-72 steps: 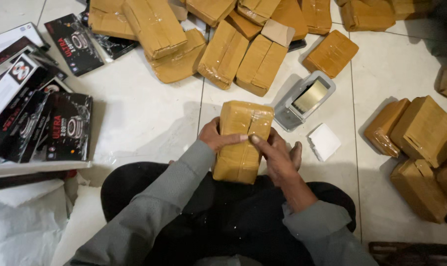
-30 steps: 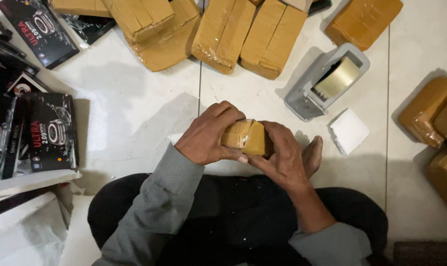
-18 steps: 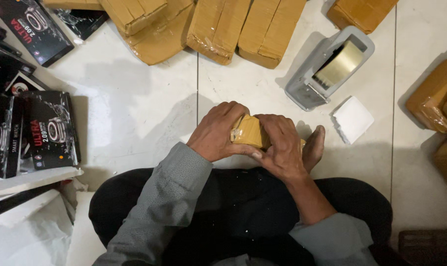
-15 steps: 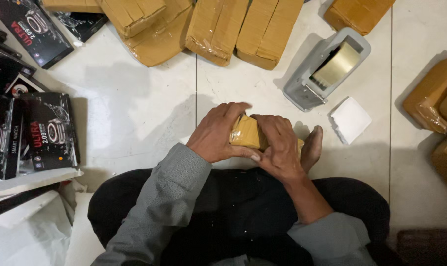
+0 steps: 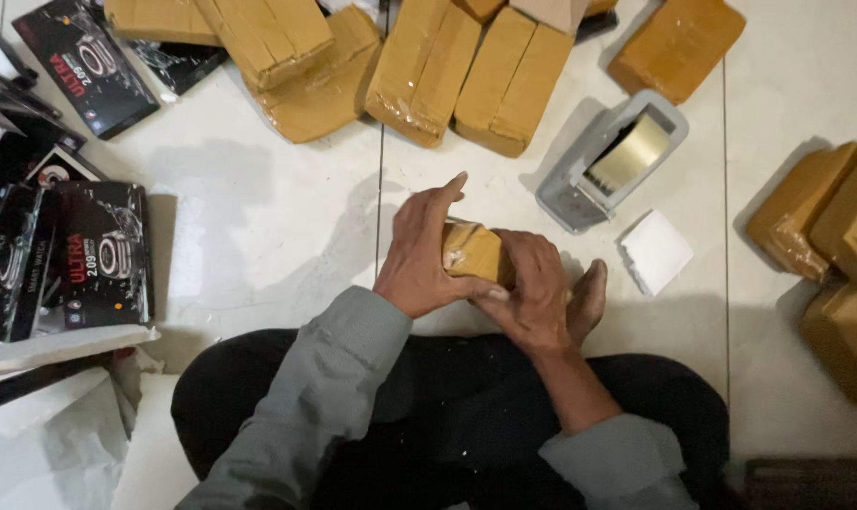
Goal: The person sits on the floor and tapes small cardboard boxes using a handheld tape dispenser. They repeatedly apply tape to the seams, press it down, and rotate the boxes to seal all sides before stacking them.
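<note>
View from above, person seated cross-legged on a glossy white tiled floor [image 5: 258, 236]. Centre of the frame: a small block-shaped parcel [image 5: 473, 253], wrapped in tan paper under shiny clear tape, held above the lap between both hands. The left hand [image 5: 421, 255] clasps the parcel's left side, thumb pressed under it and index finger stretched straight up towards the top of the frame. The right hand [image 5: 532, 295] closes over the parcel's right end, fingers curled down and pressed against the wrapping; a bare foot [image 5: 587, 300] lies just beside it. Both sleeves are of soft grey cloth. Upper centre: a row of larger taped tan parcels [image 5: 428, 66], oblong and slightly crumpled at the corners. Right edge: more tan parcels [image 5: 825, 246]. Upper right of centre: a grey tape dispenser [image 5: 610, 162] carrying a roll of clear tape, and near it a flat white square pad [image 5: 655, 251]. Left edge: glossy black printed cartons [image 5: 79, 255], flat and rectangular, above crumpled white wrapping [image 5: 41, 444].
</note>
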